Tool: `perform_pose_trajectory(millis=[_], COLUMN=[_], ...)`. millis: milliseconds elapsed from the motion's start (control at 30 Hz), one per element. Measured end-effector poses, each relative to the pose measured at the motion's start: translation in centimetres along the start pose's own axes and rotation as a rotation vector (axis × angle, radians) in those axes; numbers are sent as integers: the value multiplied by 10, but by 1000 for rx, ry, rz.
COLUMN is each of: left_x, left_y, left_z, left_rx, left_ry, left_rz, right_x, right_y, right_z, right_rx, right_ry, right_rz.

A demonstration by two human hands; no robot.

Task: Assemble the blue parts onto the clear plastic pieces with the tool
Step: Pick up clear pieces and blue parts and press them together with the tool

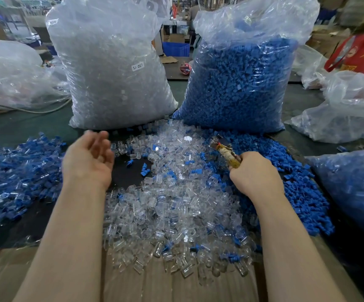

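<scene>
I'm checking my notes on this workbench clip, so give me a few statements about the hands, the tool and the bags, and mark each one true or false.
1. The right hand grips the tool. True.
2. The left hand holds a blue part. False: it is held palm up with relaxed fingers, holding nothing.
3. The bag of blue parts stands left of the bag of clear pieces. False: it stands to its right.
4. Loose clear pieces lie heaped between the forearms. True.
</scene>
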State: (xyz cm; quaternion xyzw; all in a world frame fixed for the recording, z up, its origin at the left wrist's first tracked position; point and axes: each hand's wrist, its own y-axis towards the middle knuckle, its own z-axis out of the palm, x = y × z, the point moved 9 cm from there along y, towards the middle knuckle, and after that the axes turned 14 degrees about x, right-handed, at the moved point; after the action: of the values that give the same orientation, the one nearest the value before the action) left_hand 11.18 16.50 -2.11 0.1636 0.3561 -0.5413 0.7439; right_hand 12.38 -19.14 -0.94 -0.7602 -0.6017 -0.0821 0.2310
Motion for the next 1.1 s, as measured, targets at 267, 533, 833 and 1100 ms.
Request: perform_pose_trajectory(millis=[267,533,833,1100], left_x=[26,45,41,55], left_y=[-14,-18,-21,-30], left_z=[48,60,64,79], left_rx=[267,372,338,469], left_ry=[1530,1825,1677,691], left_rz=[-4,28,107,-174], right_x=[12,12,4,14], right_y=[-7,-9,-6,-6], right_z=[1,2,-5,-7], right_rx=[-38,-52,-107,-77], right_ry=[-135,-149,-24,708], right_rz=[-25,-4,17,-239])
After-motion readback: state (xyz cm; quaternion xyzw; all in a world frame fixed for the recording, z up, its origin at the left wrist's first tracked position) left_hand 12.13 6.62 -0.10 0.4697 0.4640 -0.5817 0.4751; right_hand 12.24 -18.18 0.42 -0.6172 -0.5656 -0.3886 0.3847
